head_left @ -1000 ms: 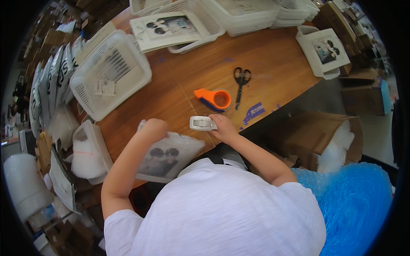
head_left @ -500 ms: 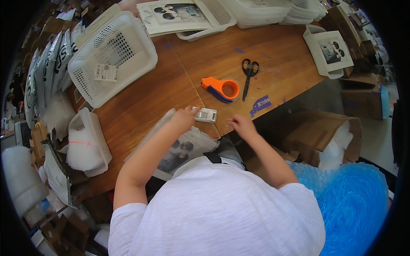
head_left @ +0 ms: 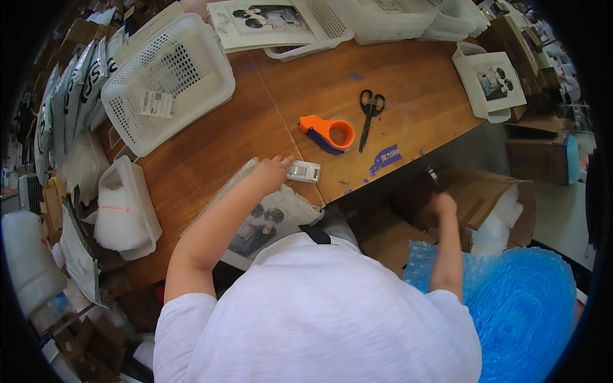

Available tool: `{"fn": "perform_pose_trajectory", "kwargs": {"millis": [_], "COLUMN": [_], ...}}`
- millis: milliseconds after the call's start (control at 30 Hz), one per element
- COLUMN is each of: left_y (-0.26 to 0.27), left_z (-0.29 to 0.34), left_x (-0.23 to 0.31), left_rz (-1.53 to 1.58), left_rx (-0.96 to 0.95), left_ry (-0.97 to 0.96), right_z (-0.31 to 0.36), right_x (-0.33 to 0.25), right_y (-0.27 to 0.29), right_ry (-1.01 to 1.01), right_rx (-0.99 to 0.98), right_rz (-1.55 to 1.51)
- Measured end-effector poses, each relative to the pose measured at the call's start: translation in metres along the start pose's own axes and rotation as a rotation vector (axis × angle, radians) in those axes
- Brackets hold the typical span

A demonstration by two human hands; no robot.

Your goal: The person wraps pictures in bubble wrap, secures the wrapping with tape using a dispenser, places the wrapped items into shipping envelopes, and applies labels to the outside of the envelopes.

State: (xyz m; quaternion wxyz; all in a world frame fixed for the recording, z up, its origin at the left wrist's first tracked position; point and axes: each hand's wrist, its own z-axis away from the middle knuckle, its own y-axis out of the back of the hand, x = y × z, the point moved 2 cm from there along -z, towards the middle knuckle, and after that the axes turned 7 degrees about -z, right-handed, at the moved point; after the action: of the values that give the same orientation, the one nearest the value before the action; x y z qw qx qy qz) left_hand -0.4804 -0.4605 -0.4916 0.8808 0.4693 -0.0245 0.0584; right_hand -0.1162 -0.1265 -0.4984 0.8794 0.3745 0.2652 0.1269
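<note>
My left hand [head_left: 273, 171] lies with fingers stretched out at the top edge of a clear-wrapped print [head_left: 258, 223] of two dark-haired figures. Its fingertips are beside a small white and grey rectangular device [head_left: 304, 171] on the table. Off the table's right edge, my right hand [head_left: 445, 204] is slightly blurred above an open cardboard box [head_left: 490, 207], its fingers hard to read. Just beyond the right fingertips is a thin dark piece with white marks [head_left: 433, 175]; whether I hold it is unclear. An orange tape dispenser [head_left: 329, 133] and black scissors [head_left: 368, 118] lie farther back.
White baskets [head_left: 220, 83] stand at the back left and along the far edge, some with printed pictures. A narrow basket [head_left: 149, 210] at left holds white foam sheets. A blue bubble-wrap roll [head_left: 520, 306] is at my right. Grey mailer bags [head_left: 76, 89] stand far left.
My right hand has moved right, away from the table edge to above the cardboard box. The dark piece has come into view by it. My left hand has drawn slightly back from the white device.
</note>
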Motion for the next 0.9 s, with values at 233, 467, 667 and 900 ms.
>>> {"fn": "perform_pose_trajectory", "kwargs": {"millis": [233,467,667,900], "left_y": [-0.007,-0.015,-0.013,-0.013], "left_z": [-0.003,-0.007,-0.009,-0.014], "left_x": [0.003,0.003,0.003,0.000], "left_rz": [0.020,-0.025,0.008,0.001], "left_rx": [0.003,0.061,0.037,0.007], "left_ry": [0.071,0.087,0.080,0.086], "right_z": [-0.009,-0.040,-0.042,-0.046], "right_x": [-0.225,-0.258,-0.257,-0.274], "right_y": [-0.099,-0.163,-0.159,-0.161], "right_ry": [0.811,0.882,0.860,0.567], "right_rx": [0.024,-0.037,-0.067,0.004], "right_rz": [-0.460,-0.288,-0.305,-0.443]}}
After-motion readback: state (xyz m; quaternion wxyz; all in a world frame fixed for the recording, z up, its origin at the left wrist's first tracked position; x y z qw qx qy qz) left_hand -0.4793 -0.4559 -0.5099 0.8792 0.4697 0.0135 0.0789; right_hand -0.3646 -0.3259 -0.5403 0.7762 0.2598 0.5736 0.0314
